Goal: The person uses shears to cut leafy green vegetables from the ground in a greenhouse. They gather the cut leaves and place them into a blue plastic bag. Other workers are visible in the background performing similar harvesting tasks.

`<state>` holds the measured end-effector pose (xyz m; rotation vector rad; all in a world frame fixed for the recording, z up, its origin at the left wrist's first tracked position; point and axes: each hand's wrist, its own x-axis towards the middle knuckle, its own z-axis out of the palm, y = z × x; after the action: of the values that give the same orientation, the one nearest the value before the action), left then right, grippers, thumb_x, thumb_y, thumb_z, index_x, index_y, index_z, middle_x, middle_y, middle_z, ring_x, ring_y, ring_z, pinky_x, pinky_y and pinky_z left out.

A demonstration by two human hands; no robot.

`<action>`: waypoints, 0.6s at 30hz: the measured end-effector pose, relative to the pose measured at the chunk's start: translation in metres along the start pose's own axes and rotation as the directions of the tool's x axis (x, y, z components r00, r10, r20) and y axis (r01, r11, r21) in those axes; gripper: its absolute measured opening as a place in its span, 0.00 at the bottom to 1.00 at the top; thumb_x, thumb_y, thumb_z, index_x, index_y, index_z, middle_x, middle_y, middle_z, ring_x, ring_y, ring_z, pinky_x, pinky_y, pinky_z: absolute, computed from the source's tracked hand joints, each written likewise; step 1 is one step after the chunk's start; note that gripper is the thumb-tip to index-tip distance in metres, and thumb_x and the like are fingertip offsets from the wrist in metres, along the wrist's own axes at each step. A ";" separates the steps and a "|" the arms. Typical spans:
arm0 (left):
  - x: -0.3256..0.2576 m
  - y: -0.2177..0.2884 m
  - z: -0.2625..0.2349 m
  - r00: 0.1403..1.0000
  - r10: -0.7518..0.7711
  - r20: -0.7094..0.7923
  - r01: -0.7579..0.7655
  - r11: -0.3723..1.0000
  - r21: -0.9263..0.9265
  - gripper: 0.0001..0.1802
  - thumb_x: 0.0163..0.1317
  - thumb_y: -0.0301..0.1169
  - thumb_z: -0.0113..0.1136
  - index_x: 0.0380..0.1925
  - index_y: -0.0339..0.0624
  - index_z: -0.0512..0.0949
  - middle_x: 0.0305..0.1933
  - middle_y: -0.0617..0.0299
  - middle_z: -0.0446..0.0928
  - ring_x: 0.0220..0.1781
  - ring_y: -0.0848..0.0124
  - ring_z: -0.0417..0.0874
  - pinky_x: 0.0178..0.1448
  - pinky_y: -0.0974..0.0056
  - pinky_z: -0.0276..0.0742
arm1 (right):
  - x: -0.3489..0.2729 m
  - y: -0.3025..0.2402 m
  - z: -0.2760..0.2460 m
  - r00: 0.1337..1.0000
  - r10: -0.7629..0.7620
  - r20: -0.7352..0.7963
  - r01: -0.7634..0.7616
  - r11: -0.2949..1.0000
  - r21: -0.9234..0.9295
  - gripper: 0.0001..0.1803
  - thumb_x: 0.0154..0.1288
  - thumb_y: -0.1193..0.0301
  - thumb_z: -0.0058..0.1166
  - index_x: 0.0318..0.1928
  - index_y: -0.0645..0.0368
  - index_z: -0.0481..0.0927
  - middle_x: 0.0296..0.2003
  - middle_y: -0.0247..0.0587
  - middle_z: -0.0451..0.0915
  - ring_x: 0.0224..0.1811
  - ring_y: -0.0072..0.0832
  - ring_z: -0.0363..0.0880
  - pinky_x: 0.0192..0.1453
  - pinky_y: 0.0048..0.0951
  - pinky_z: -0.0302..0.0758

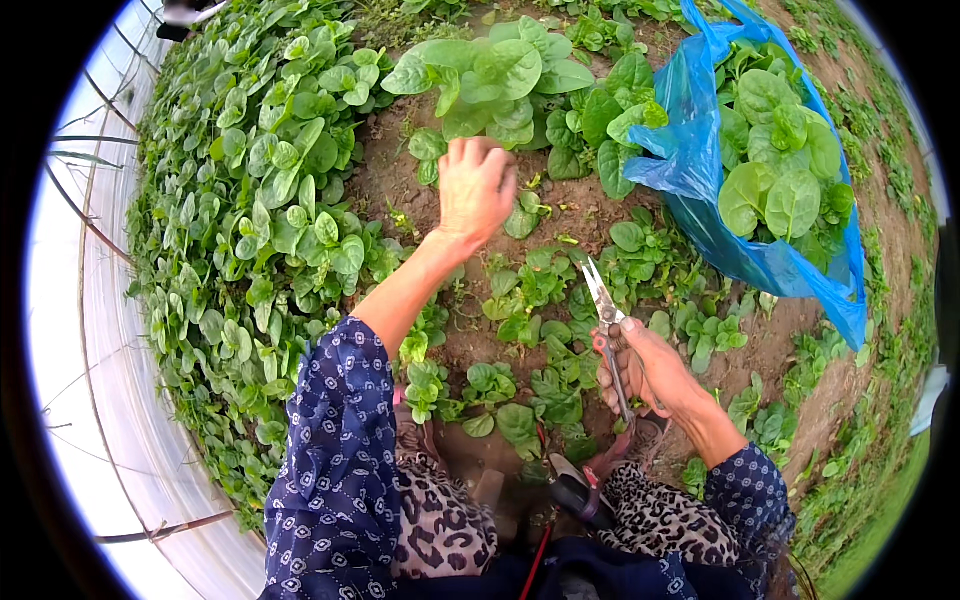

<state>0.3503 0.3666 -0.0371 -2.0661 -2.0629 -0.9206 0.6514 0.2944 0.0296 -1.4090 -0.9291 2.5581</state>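
My left hand is stretched forward with its fingers closed round the lower end of a bunch of broad green leaves, which fans out beyond the knuckles. The stems inside the grip are hidden. Nearer to me on the right, my right hand grips garden snips with reddish handles. Their narrow metal blades point forward and left, over low leafy plants. To the right, a blue plastic bag stands with its mouth wide, filled with picked leaves.
A dense bed of leafy plants runs along the left, beside white plastic sheeting on hoops. Brown soil shows between the rows. My knees in leopard-print trousers are at the bottom, with a black-and-red object between them.
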 end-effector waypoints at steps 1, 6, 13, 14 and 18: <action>-0.010 -0.028 0.002 0.994 -0.077 -0.076 0.082 0.994 0.076 0.12 0.53 0.30 0.64 0.38 0.41 0.78 0.50 0.53 0.74 0.54 0.54 0.70 0.55 0.49 0.68 | 0.008 -0.006 0.004 1.000 0.017 -0.001 -0.017 0.999 -0.039 0.26 0.76 0.45 0.34 0.51 0.55 0.68 0.28 0.39 0.76 0.22 0.28 0.78 0.25 0.29 0.78; -0.026 -0.111 0.018 0.910 -0.405 -0.089 0.408 0.913 0.016 0.29 0.55 0.31 0.64 0.60 0.46 0.71 0.62 0.44 0.69 0.65 0.45 0.66 0.65 0.46 0.67 | 0.075 -0.050 0.042 0.999 0.033 -0.015 -0.037 0.918 -0.394 0.24 0.78 0.48 0.32 0.51 0.55 0.68 0.27 0.38 0.76 0.19 0.26 0.77 0.20 0.27 0.76; -0.012 -0.153 0.023 0.692 -0.701 0.170 0.685 0.565 -0.460 0.16 0.60 0.28 0.57 0.48 0.39 0.82 0.46 0.46 0.81 0.45 0.54 0.84 0.55 0.58 0.76 | 0.189 -0.111 0.105 0.996 -0.021 -0.086 -0.030 0.834 -0.550 0.26 0.76 0.45 0.32 0.47 0.57 0.68 0.29 0.38 0.75 0.23 0.25 0.78 0.22 0.27 0.77; -0.011 -0.156 0.023 0.690 -0.710 0.144 0.672 0.554 -0.491 0.16 0.60 0.27 0.57 0.48 0.38 0.82 0.47 0.46 0.81 0.46 0.54 0.84 0.55 0.58 0.76 | 0.199 -0.116 0.111 0.995 -0.012 -0.098 -0.043 0.840 -0.540 0.27 0.76 0.45 0.32 0.47 0.58 0.68 0.30 0.39 0.76 0.23 0.25 0.78 0.23 0.28 0.78; -0.015 -0.162 0.019 0.602 -0.769 0.213 0.714 0.399 -0.576 0.15 0.61 0.26 0.54 0.45 0.36 0.83 0.49 0.46 0.81 0.47 0.58 0.84 0.54 0.61 0.76 | 0.224 -0.129 0.124 0.992 0.004 -0.128 -0.064 0.880 -0.471 0.29 0.76 0.45 0.31 0.48 0.60 0.68 0.33 0.43 0.76 0.26 0.29 0.79 0.28 0.32 0.80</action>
<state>0.2072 0.3771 -0.1165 -1.0276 -2.9687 -2.0010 0.3969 0.4174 -0.0181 -1.6809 -1.6015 2.3227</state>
